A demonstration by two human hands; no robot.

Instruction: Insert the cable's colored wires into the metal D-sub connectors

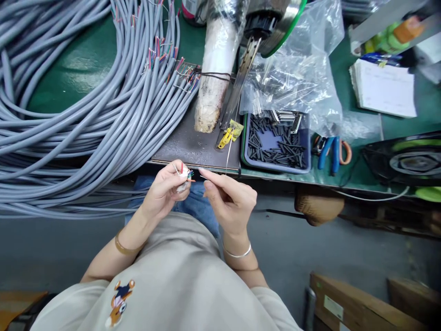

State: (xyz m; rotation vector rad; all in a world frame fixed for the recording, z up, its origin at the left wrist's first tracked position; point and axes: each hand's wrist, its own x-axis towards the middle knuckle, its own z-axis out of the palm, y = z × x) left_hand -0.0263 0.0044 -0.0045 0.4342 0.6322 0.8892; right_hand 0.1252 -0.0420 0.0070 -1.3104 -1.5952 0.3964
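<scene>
Grey cables heaped on a green bench, two hands busy at its near edge.

The grey cable bundle (79, 105) sprawls over the green bench (86, 59); right of it a blue tray (275, 142) holds black sleeves. The left hand (165, 191) is closed around a cable end (186, 174) with coloured wires fanned out, just off the bench edge. The right hand (229, 197) pinches a thin wire (203, 177) beside it.

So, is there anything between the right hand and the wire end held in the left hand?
Nothing visible. The right hand pinches a thin wire just beside the wire end in the left hand, with only open space between them.
</scene>
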